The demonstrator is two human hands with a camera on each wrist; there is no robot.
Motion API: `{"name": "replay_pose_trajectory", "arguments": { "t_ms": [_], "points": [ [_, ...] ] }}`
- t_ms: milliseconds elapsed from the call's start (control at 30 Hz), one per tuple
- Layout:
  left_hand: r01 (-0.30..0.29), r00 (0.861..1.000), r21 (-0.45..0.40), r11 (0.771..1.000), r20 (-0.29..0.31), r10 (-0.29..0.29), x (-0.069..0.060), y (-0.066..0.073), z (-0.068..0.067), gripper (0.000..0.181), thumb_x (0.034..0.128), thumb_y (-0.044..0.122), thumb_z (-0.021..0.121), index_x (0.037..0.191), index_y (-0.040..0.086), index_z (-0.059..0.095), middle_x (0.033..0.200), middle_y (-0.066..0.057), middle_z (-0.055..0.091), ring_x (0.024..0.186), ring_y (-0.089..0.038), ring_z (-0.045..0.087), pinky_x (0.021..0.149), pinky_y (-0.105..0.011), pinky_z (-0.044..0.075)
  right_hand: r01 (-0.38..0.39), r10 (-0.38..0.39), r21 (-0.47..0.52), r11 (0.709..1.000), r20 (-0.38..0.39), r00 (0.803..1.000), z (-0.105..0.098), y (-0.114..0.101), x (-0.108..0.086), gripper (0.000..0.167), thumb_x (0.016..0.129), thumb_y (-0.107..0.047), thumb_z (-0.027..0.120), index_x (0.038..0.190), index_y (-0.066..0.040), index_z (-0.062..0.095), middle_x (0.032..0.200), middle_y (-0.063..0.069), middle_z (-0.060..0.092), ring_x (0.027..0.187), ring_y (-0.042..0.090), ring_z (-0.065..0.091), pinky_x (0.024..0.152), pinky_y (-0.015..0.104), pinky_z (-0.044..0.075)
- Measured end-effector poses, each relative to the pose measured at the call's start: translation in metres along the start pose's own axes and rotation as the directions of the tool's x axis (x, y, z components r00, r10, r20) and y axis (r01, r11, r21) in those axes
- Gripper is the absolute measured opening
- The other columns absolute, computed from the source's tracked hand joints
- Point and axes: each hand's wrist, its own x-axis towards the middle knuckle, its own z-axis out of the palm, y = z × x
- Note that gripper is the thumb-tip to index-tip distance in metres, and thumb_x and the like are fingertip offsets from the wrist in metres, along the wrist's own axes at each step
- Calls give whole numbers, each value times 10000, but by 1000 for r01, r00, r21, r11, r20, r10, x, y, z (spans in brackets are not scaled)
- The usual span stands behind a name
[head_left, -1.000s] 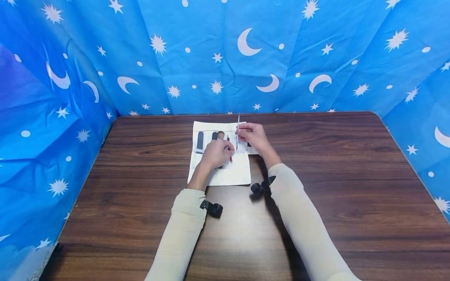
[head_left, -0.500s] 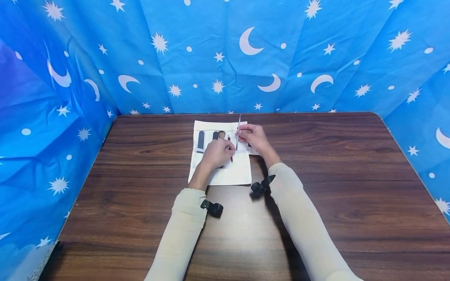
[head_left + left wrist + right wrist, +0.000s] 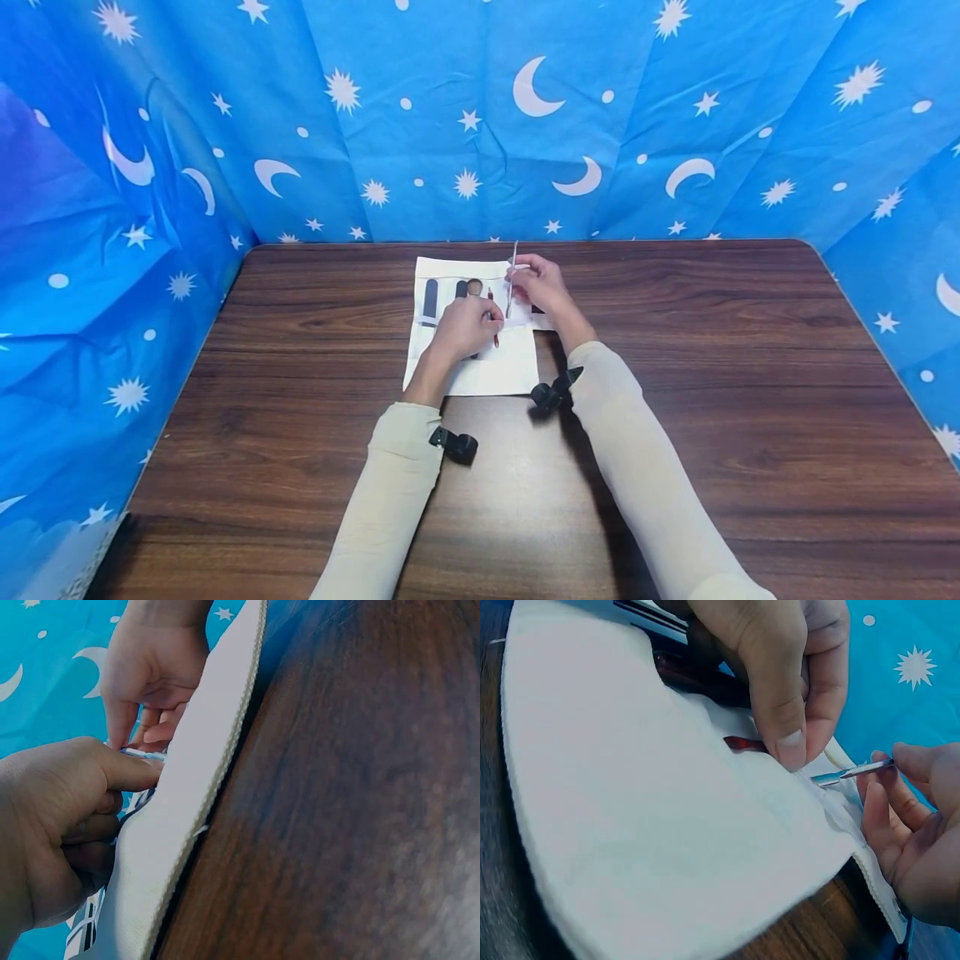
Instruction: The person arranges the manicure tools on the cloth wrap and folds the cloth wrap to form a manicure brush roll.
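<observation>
A white cloth tool roll (image 3: pixel 504 372) lies unfolded at the table's far middle. Between the thumb and fingers of my right hand (image 3: pixel 545 287) is a slim metal cuticle pusher (image 3: pixel 512 283), held steeply over the roll's right part. Its flat, scooped end (image 3: pixel 826 779) is at the pocket edge in the right wrist view; whether it is inside I cannot tell. My left hand (image 3: pixel 463 325) pinches the cloth edge of that pocket with thumb and forefinger. A thin red stick (image 3: pixel 742 743) sits in the roll beside the left thumb.
Also in the roll are a dark, flat, round-ended tool (image 3: pixel 431 297) and a soft brush (image 3: pixel 474 287), partly behind the left hand. A dark wooden table (image 3: pixel 712 367) carries it all. Blue star-and-moon cloth (image 3: pixel 450 108) hangs along the far edge.
My right hand has shifted slightly away from me, its fingers rearranged on the cuticle pusher. The left hand keeps its pinch on the cloth in nearly the same place.
</observation>
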Motion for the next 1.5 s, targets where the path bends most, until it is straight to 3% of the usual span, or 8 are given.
{"name": "replay_pose_trajectory", "arguments": {
  "t_ms": [300, 500, 633, 700, 867, 1133, 1300, 1500],
  "points": [
    [-3, 1000, 17, 1000, 2, 3, 0, 0, -1, 106, 941, 190, 682, 936, 132, 771, 603, 76, 464, 593, -117, 440, 590, -253, 308, -23, 25, -48, 999, 56, 998, -2, 1, 0, 319, 997, -49, 591, 1289, 79, 594, 819, -131, 683, 814, -15, 658, 748, 129, 548],
    [1, 1000, 7, 1000, -4, -1, 0, 0, 0, 108, 943, 199, 685, 933, 137, 773, 599, 80, 464, 581, -114, 436, 585, -254, 310, -32, 39, -106, 994, 73, 997, -5, 2, 1, 259, 989, -47, 605, 1212, 83, 612, 825, -118, 661, 765, -12, 641, 709, 131, 535],
    [-1, 1000, 2, 1000, -3, 1, 0, 0, 1, 114, 948, 196, 678, 923, 132, 769, 597, 78, 466, 579, -114, 436, 578, -250, 312, -29, 46, -217, 976, 70, 996, -9, 0, -1, 263, 977, -90, 646, 1191, 64, 645, 780, -119, 630, 715, 18, 594, 664, 150, 490],
    [-2, 1000, -3, 1000, -2, 2, 0, 0, 2, 115, 948, 191, 676, 918, 129, 768, 603, 73, 481, 585, -112, 444, 580, -246, 317, -18, 41, -303, 953, 69, 997, -11, -1, -2, 254, 974, -117, 656, 1169, 46, 668, 776, -100, 615, 706, 52, 562, 644, 176, 455],
    [18, 1000, -26, 999, -9, -18, 0, 1, 1, 116, 950, 169, 673, 916, 128, 776, 639, 61, 577, 567, -104, 474, 567, -244, 336, 30, 16, -521, 853, 83, 996, -15, -8, -7, 231, 955, -160, 655, 1097, 8, 728, 914, 16, 631, 778, 126, 508, 669, 228, 408],
    [27, 1000, -41, 999, -4, -27, -1, 0, 1, 122, 958, 187, 673, 919, 131, 774, 612, 62, 567, 556, -103, 469, 572, -252, 351, 48, 42, -677, 734, 116, 992, -10, -11, -18, 227, 931, -195, 670, 1031, -11, 757, 982, 74, 701, 805, 159, 497, 686, 236, 372],
    [34, 999, -54, 998, -3, -34, 0, -1, 2, 121, 955, 190, 676, 899, 135, 767, 606, 74, 560, 576, -106, 482, 609, -251, 375, 53, 34, -722, 690, 105, 994, -6, -12, -29, 217, 922, -196, 675, 1011, -21, 768, 958, 79, 733, 812, 167, 542, 692, 227, 391],
    [30, 1000, -65, 997, -1, -30, 1, -2, 2, 120, 954, 183, 675, 897, 129, 766, 601, 69, 561, 556, -104, 469, 595, -254, 372, 34, 32, -737, 675, 76, 997, -4, -11, -35, 226, 911, -203, 682, 1027, -27, 765, 1057, 116, 748, 897, 200, 578, 739, 226, 402]
  ]
}}
